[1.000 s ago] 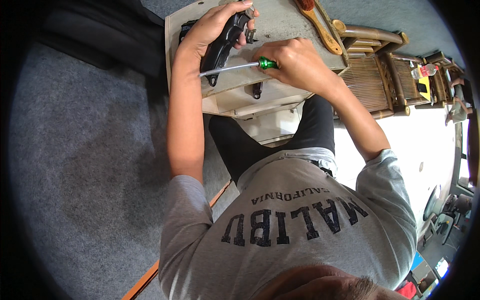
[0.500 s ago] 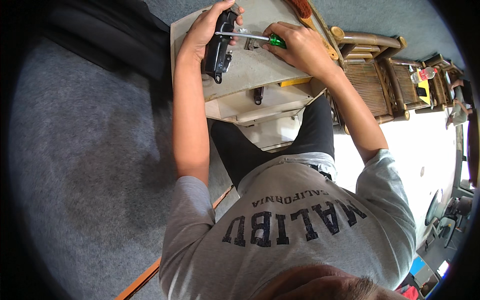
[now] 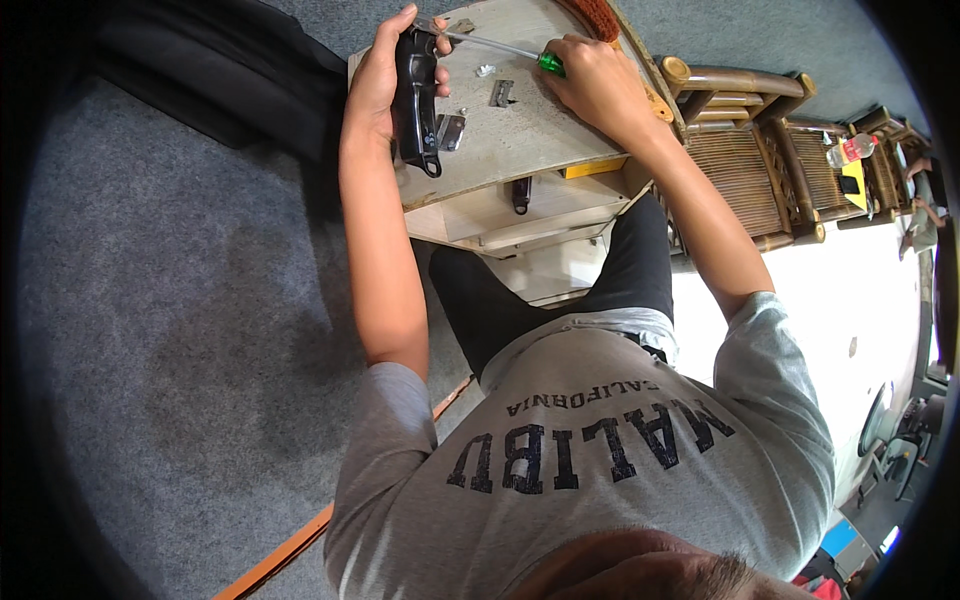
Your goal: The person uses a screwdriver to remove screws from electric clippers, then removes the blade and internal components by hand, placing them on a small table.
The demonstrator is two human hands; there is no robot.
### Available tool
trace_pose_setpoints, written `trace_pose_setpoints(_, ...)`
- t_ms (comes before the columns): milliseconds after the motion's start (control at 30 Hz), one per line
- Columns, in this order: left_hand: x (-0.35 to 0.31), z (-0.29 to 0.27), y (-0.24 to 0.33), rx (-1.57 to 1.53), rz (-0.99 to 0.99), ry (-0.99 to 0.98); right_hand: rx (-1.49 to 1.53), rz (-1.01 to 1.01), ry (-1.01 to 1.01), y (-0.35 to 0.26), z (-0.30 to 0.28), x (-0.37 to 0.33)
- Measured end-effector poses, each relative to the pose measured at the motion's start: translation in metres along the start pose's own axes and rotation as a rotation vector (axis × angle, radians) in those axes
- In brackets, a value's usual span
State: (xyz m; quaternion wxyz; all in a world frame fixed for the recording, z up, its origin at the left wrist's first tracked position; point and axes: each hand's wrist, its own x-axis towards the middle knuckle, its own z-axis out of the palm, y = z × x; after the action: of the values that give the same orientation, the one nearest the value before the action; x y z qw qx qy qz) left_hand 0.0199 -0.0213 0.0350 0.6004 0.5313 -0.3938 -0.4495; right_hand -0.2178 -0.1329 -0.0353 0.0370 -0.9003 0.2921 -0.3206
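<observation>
**Driving a screw at the top end of a black housing**

The left hand [image 3: 385,85] has its fingers wrapped around a black handheld housing [image 3: 415,100], pressed against the pale table [image 3: 540,140] near its far left corner. The right hand [image 3: 600,85] has its fingers clenched around the green handle of a screwdriver [image 3: 500,47], whose tip meets the housing's far end.

To do this well, I judge the shaft should stay in line with the screw, with steady pressure along it and the left hand bracing the housing so it cannot roll; the tip's seating is too small to make out.

The housing's long axis runs away from the person, its looped end [image 3: 432,165] pointing back toward the table's near edge. The screwdriver lies crosswise, pointing to the person's left. Small metal parts [image 3: 450,130] lie just beside the housing.
</observation>
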Motion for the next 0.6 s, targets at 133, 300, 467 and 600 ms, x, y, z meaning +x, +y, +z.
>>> trace_pose_setpoints(133, -0.009, 0.004, 0.001, 0.027, 0.006, -0.003, 0.006, 0.073, 0.050, -0.004, 0.001, 0.005)
trace_pose_setpoints(300, -0.018, 0.011, -0.009, -0.042, -0.052, -0.043, 0.211, 0.224, 0.101, -0.009, -0.008, 0.006)
trace_pose_setpoints(467, -0.032, 0.015, -0.018, -0.154, -0.071, -0.108, 0.349, 0.258, 0.303, -0.005, -0.001, 0.004)
trace_pose_setpoints(600, -0.040, 0.019, -0.023, -0.222, -0.066, -0.185, 0.246, 0.120, 0.301, 0.003, 0.003, 0.003)
